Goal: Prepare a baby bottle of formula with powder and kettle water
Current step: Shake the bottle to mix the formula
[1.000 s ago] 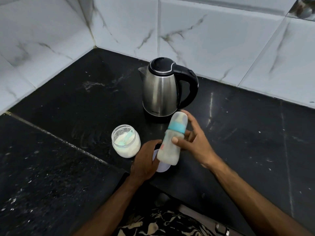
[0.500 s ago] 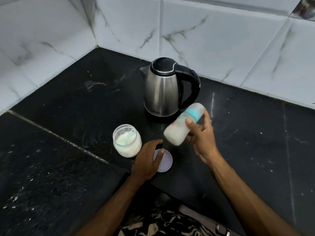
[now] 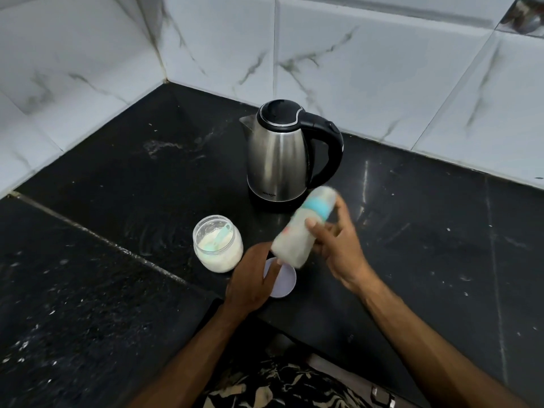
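Observation:
My right hand (image 3: 338, 245) grips a capped baby bottle (image 3: 300, 231) with a teal collar, held in the air and tilted, cap end up to the right; it looks blurred and holds milky white liquid. My left hand (image 3: 253, 278) rests on the black counter with its fingers over the edge of a pale lilac jar lid (image 3: 282, 279). An open glass jar of white powder (image 3: 217, 244) with a teal scoop inside stands just left of that hand. A steel kettle (image 3: 279, 154) with a black lid and handle stands behind the bottle.
The black stone counter (image 3: 117, 201) meets white marble-look wall tiles (image 3: 368, 54) in a corner at the back left. A seam runs across the counter at the left. The counter's front edge lies close to my body, near patterned cloth (image 3: 279, 384).
The bottle went from near upright to steeply tilted and lifted right, and now is back lower and closer to my left hand. The left hand stayed on the lid.

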